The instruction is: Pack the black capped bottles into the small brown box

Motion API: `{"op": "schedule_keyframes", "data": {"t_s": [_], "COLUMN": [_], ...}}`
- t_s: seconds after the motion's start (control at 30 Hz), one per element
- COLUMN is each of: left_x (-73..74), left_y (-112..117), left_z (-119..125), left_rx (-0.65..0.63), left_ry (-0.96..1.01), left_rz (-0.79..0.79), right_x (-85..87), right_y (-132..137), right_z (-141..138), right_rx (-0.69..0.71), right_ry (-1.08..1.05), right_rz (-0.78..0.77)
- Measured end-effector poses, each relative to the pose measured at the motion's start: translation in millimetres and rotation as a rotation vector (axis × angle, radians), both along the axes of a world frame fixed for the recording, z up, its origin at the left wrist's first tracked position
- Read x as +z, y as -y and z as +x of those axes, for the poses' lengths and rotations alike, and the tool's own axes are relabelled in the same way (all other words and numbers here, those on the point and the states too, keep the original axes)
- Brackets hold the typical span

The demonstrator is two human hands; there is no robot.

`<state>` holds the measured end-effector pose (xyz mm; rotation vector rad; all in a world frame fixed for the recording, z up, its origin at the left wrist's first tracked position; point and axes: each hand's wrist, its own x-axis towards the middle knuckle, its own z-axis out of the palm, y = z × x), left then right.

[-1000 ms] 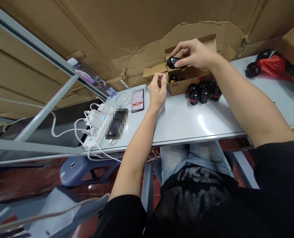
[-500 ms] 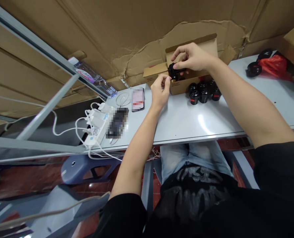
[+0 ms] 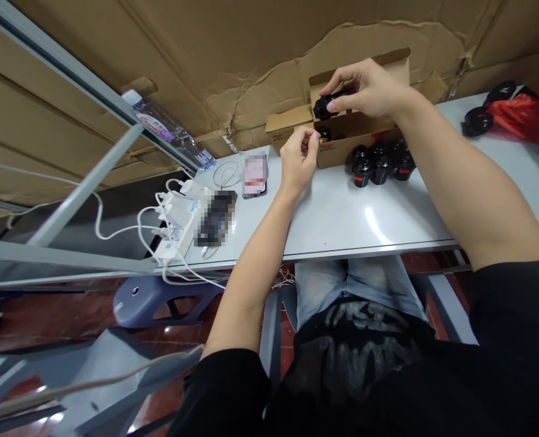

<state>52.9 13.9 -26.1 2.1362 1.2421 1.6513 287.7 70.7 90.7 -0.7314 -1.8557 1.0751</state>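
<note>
Head view, black fitting (image 3: 323, 108) partly hidden by right fingers (image 3: 342, 75)

Tilted bottle (image 3: 175, 129); white power strip (image 3: 186, 233); stool (image 3: 142, 301)

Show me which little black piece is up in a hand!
The black piece in the right hand, over the open cardboard box. The others rest in the box, on the table, or by the red plastic.
</note>
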Motion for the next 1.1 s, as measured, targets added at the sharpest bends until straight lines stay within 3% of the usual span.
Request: {"op": "schedule_keyframes", "data": {"t_s": [0.43, 0.57, 0.67, 0.8, 1.1], "left_x": [-18.3, -13.9, -5.6, -3.3, -22.5], "left_y": [-21.7, -13.5, -5.6, -5.2, -19.2], "left_z": [-19.0, -14.4, -11.3, -11.6, -14.6], "left_rx": [0.216, 0.243, 0.267, 0.256, 0.166], "left_ry": [-0.023, -0.084, -0.106, -0.141, -0.065], "left_rz": [0.035, 0.009, -0.035, -0.078, 0.025], "right_x": [1.9, 2.8, 8.2, 11.9, 12.0], "right_y": [0.7, -5.9, -6.9, -5.4, 2.1], "right_z": [5.9, 14.8, 22.6, 25.8, 17.7], "right_rx": [-0.038, -0.105, -0.156, -0.21, -0.268], "right_ry": [0.121, 0.204, 0.396, 0.572, 0.71], "right_rz": [0.05, 0.179, 0.246, 0.328, 0.372]}}
